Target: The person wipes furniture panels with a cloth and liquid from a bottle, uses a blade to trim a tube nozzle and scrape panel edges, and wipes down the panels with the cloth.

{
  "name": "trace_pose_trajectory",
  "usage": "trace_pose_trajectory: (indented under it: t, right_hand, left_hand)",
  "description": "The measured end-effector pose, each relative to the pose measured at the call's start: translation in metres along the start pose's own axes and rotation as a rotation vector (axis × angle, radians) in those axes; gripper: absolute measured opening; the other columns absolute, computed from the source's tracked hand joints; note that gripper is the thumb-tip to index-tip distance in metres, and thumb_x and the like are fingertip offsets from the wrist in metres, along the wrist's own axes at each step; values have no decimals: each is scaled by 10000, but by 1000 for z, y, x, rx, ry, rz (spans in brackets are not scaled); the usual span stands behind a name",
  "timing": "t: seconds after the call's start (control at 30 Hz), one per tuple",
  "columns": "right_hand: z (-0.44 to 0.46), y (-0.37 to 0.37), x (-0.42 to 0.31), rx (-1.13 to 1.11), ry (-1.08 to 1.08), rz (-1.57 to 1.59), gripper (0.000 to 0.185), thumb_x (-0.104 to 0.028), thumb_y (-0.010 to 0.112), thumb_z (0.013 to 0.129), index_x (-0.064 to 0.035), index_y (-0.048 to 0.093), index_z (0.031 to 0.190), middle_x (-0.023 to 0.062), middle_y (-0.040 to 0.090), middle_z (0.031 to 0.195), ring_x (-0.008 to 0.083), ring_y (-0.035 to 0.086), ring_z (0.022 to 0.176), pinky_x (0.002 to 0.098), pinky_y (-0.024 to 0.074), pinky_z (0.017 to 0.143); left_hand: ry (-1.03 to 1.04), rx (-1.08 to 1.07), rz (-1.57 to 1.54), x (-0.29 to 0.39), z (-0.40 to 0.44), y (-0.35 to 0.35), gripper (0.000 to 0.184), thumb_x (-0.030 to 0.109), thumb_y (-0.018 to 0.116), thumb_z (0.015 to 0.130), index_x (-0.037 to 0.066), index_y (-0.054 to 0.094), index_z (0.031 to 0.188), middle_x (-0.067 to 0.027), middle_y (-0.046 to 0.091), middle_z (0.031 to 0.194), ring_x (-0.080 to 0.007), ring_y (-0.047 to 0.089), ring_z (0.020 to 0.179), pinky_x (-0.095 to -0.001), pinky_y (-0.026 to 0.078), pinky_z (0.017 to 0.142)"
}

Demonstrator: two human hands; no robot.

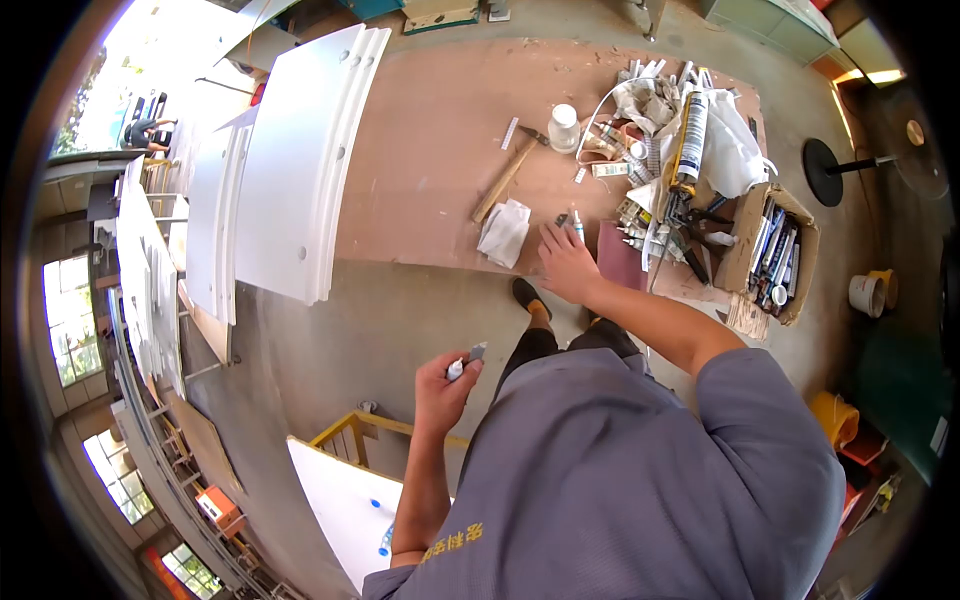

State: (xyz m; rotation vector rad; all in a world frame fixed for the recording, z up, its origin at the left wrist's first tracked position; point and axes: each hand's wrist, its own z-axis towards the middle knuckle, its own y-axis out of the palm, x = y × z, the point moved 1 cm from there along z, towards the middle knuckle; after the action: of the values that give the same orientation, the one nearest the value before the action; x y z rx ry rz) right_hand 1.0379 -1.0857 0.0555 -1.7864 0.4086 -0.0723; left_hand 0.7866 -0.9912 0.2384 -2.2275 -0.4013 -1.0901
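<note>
My left hand (441,395) is closed, held low over the floor left of my body. It grips a small white-capped tube (455,370) and a flat grey blade-like piece (478,352). At the near edge of the brown work table (430,160), my right hand (568,265) lies palm down with its fingers apart. Its fingertips are beside a slim white and blue tube (578,226) and a small dark piece (562,219). Left of it are a folded white cloth (505,233) and a wooden-handled hammer (508,178).
A clear jar with a white lid (564,128), a sealant cartridge (691,138) and jumbled tools occupy the table's right side. A cardboard box (742,250) holds several tubes. White panels (295,170) stand at the left. A black-based fan (823,172) is on the floor.
</note>
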Motion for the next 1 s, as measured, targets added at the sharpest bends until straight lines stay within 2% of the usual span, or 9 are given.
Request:
trace_pose_trajectory:
  t: [0.13,0.27,0.37,0.43,0.5,0.57,0.6,0.7,1.0]
  right_hand:
    - [-19,32,6,111,-243,-6,426,-328,576,922,-12,594,1207,154,458,1484,306,374,1414,439,275,1182]
    - [-7,61,28,205,-430,122,253,-219,563,891,-81,652,1083,108,546,1409,273,487,1329,423,373,1110]
    - [-17,12,26,299,-490,171,204,-183,618,848,-107,670,1030,84,612,1319,271,565,1212,431,469,983]
    - [-28,-35,23,442,-364,488,122,-96,658,854,-102,664,976,63,700,1112,218,657,966,374,530,808]
    - [-51,-84,10,326,125,1182,52,-57,661,900,-78,635,940,69,720,906,167,671,758,300,534,677]
    - [-72,-107,10,215,5,1884,63,-63,610,952,-36,624,1008,81,716,831,141,676,715,273,534,663]
    - [-87,-119,8,72,-1,2012,191,-52,634,937,12,600,1114,99,721,867,167,697,765,295,551,688]
    - [-140,-179,-21,-248,-216,2126,211,-74,636,954,-6,608,1152,130,730,912,190,714,823,314,562,738]
    - [-179,-219,-77,-688,-580,1428,494,-409,433,1069,-12,690,927,4,524,672,106,489,648,267,437,631]
  left_hand:
    - [52,54,-30,2,-8,10,109,93,685,886,-14,670,871,19,600,697,-39,497,639,-218,386,568]
    - [53,82,-214,20,-18,28,194,91,649,910,-46,684,1043,13,626,735,-40,489,641,-222,382,564]
    - [-7,90,-305,40,-38,33,252,93,615,931,-36,670,1141,-10,644,765,-40,481,639,-214,371,569]
    - [16,117,-368,49,-48,40,280,100,593,944,-28,660,1184,-29,640,767,-45,468,629,-215,361,568]
    - [137,173,-431,54,-60,47,283,100,596,942,-31,656,1185,-40,644,772,-47,462,629,-213,353,568]
    - [152,234,-454,59,-75,51,274,85,597,937,-28,663,1178,-42,644,769,-47,467,632,-209,357,573]
    - [199,238,-477,61,-77,53,268,76,596,937,-24,667,1175,-43,649,775,-49,470,631,-205,359,573]
    - [288,262,-474,75,-87,58,255,63,593,940,-17,674,1169,-49,661,785,-55,482,632,-199,362,570]
    - [345,127,-566,68,-111,42,262,75,594,954,-37,659,1183,-72,668,882,-89,565,631,-235,403,509]
